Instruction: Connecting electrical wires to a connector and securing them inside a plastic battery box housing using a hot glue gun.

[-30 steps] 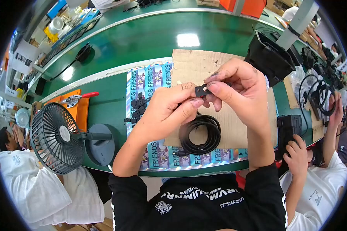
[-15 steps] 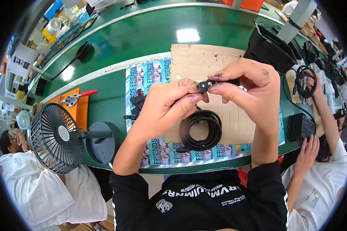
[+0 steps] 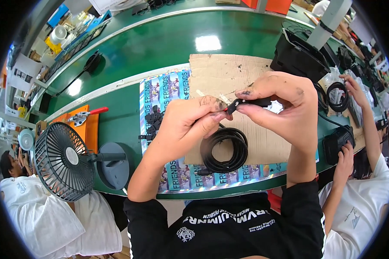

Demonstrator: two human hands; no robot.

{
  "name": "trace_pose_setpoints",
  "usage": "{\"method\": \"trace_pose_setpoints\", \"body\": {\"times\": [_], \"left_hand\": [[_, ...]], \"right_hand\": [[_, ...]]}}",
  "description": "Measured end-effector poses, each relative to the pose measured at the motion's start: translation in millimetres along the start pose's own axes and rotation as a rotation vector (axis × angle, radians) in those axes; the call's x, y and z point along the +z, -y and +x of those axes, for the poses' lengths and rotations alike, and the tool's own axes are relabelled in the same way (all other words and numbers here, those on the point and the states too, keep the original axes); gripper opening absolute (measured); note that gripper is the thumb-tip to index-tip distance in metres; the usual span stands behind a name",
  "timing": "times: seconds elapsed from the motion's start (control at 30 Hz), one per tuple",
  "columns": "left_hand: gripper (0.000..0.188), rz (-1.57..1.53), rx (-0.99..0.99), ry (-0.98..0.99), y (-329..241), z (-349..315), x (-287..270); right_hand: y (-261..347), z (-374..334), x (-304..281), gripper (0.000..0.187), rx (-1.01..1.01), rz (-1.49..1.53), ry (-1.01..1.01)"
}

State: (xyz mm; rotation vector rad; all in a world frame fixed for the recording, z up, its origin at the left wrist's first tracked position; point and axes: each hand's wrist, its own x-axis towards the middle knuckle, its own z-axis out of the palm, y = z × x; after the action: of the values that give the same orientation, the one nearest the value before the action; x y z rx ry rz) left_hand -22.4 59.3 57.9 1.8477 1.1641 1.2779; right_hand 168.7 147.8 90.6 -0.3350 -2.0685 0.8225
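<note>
Over the cardboard, my two hands meet fingertip to fingertip around one small black piece with holes (image 3: 235,105). My left hand (image 3: 183,123) pinches its left end, where a bit of red and pale strands show at the fingertips. Between thumb and forefinger, my right hand (image 3: 287,105) grips the piece's other side, and a longer black part (image 3: 260,102) runs back under those fingers. How the parts join is hidden by my fingers. A coiled black cable (image 3: 241,151) lies just below my hands. Dark smudges mark my fingers.
A cardboard sheet (image 3: 263,140) lies over a printed blue sheet (image 3: 173,172). Left are small black parts (image 3: 153,122), a fan (image 3: 65,162) and a red-handled clamp (image 3: 88,114). A black bin (image 3: 296,56) stands back right. At right, a co-worker's hand (image 3: 343,162) touches a black box (image 3: 333,146).
The small black piece has tilted, and red and pale strands now show by my left fingertips. At right, the co-worker has let go of the coiled cable.
</note>
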Motion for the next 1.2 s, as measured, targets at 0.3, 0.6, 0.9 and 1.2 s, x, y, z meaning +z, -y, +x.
{"method": "trace_pose_setpoints", "body": {"times": [0.3,0.6,0.9,1.2], "left_hand": [[0.013,0.071,-0.024,0.050,6,3,-3],[0.013,0.206,0.071,0.158,11,6,-4],[0.014,0.252,0.107,0.130,18,11,0],[0.027,0.000,-0.060,-0.111,19,3,5]], "right_hand": [[-14,11,-6,0.013,-0.125,-0.067,0.115],[-31,12,-15,0.017,0.052,0.286,0.315],[-45,10,-3,0.015,0.455,0.831,0.374],[-51,3,11,0.014,0.380,0.737,0.394]]}}
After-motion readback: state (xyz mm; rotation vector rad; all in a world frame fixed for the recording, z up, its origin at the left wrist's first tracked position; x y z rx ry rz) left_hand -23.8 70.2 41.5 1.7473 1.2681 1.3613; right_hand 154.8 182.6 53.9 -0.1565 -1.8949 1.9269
